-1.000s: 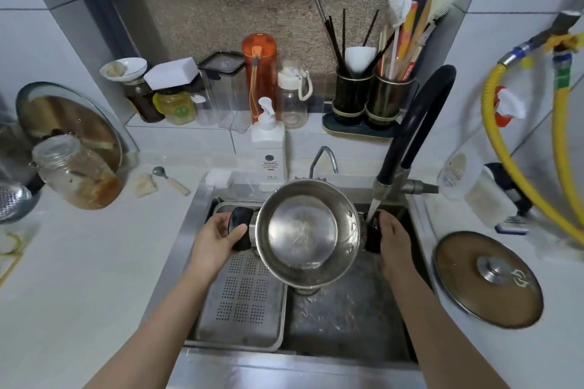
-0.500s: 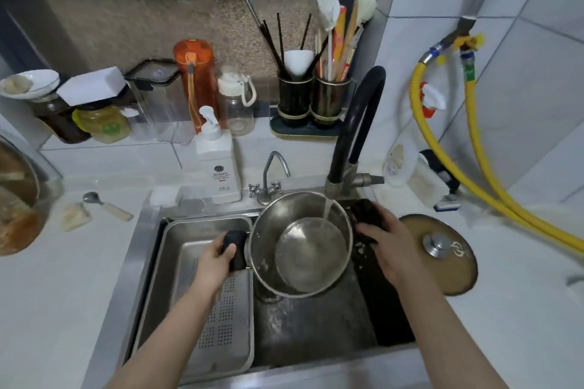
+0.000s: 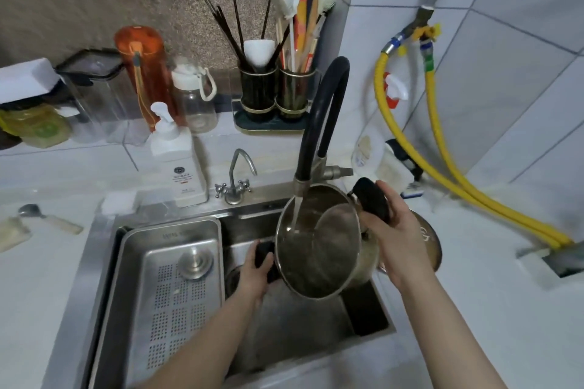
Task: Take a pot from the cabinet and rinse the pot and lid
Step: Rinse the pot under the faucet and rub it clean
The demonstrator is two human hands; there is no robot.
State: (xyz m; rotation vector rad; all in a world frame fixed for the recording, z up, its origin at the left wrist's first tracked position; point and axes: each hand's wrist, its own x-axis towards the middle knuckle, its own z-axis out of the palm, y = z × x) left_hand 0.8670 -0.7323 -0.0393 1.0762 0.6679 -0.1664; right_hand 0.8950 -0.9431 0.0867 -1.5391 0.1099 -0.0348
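Pot [image 3: 319,249]: steel, two black handles. Half a second ago it sat nearly level over the sink with its mouth up; now it is tipped steeply, mouth toward the left and near side, right handle raised high and left handle dropped low. It is held over the right part of the sink [image 3: 104,262], under the tap [image 3: 319,123].

Water: a thin stream falls from the spout onto the pot's inner wall. Judged: the rinse of the pot is under way, with the tilt likely meant to swirl or pour the water out.

Left hand [image 3: 252,278]: closed around the low left handle.

Right hand [image 3: 398,230]: closed around the raised right handle, above the sink's right edge.

Lid [image 3: 426,243]: on the counter right of the sink, mostly hidden behind the right hand and pot; dry as far as can be seen. Judged: not yet rinsed, second half of the task remaining.

Tray [image 3: 177,281]: perforated steel, fills the left part of the sink, a round plug resting on it. It narrows the free room to the right basin.

Small tap [image 3: 235,174]: at the far rim, just left of the pot.

Soap bottle [image 3: 180,161]: far left of the small tap, clear of the pot.

Yellow hoses [image 3: 442,167]: along the right wall, well apart.

Obstruction: the spout stands close to the pot's far rim and could be knocked on a further tilt.
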